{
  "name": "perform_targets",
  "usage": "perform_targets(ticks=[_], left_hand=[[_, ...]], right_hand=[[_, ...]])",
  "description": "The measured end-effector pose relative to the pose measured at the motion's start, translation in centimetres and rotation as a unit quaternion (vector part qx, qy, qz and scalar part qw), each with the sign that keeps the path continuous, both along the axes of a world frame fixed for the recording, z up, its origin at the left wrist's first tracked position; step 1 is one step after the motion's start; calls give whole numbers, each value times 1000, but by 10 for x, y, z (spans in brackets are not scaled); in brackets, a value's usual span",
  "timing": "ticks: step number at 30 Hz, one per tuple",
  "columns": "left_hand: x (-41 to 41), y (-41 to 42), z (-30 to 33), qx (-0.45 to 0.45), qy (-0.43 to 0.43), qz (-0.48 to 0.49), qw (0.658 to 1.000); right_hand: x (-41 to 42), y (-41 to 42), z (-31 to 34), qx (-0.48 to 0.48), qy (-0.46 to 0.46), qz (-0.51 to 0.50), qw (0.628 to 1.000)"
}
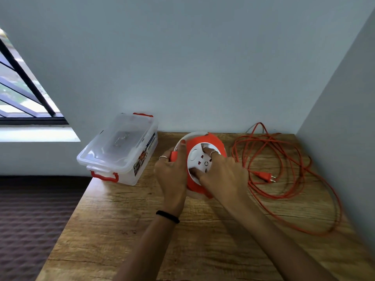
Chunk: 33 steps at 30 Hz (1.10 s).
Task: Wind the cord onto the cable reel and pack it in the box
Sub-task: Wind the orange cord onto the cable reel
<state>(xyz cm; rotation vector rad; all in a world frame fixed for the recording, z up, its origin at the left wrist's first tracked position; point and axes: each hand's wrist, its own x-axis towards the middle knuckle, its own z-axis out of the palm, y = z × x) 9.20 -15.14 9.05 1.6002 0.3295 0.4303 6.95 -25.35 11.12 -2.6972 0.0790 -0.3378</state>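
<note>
My left grip (171,173) curls round the round orange-and-white cable reel (199,165) on the wood-grain table (121,220); right grip (221,173) pinches its white hub. Orange cord (284,179) lies loose alongside; clear plastic box (117,149) (label unreadable) stands left.

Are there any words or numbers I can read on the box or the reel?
None can be read.
Sticker on the side of the clear box: a dark strip of print and a picture, too blurred to read.
Cable reel: its white face shows only a small ring mark and socket holes, no letters.
Plug on the orange cord: no print visible.
</note>
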Motion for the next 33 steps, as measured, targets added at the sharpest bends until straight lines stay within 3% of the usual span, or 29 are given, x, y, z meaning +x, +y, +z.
perform_targets(ticks=[3,8,10,12,16,20,26,33], left_hand=[[2,10,2,-33,30,-29,999],[2,21,7,-57,40,-44,997],[1,22,11,-63,52,-55,995],[0,23,16,-67,61,-82,993],[2,26,23,-45,62,-122,990],[2,29,23,-27,57,-116,991],[8,36,16,5,45,-118,992],[8,40,12,-22,60,-147,987]], right_hand=[[2,-20,12,7,23,91,996],[7,-57,38,-67,-123,136,981],[12,-60,45,-130,-160,223,953],[18,-61,45,-226,-135,330,907],[26,-59,45,-352,-115,420,828],[27,-54,40,-370,-119,439,810],[28,-45,25,-392,-113,400,821],[21,-27,24,-486,-92,374,785]])
